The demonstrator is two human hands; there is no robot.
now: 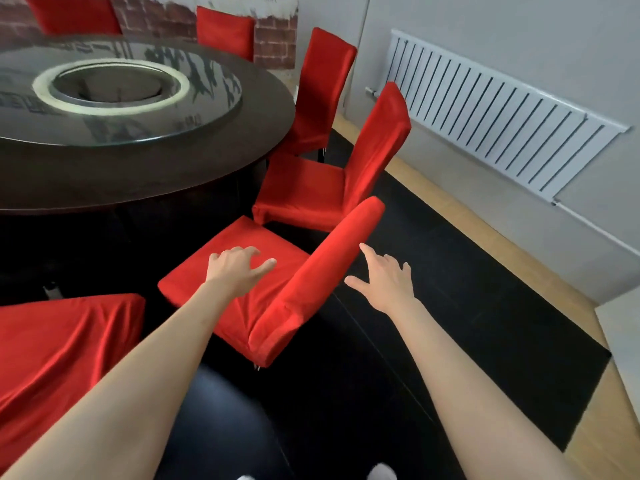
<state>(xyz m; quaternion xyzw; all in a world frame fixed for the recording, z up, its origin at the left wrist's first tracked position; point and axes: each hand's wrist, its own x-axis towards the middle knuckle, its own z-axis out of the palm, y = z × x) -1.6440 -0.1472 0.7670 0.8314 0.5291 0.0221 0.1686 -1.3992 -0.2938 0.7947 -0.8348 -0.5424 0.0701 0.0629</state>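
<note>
A chair in a red cloth cover (311, 271) stands in front of me, its seat turned toward the round table. My left hand (235, 268) hovers over the seat on the near side of the backrest, fingers loosely spread and holding nothing. My right hand (384, 278) is stretched out on the other side of the backrest, fingers spread, forefinger close to the backrest's edge; whether it touches the cloth I cannot tell. Both forearms are bare.
A dark round table (145, 168) with a glass turntable (121, 91) fills the upper left. More red-covered chairs (322, 188) ring it, one at lower left (59, 351). A white radiator (502, 116) hangs on the right wall. Black mat (450, 306) covers the floor.
</note>
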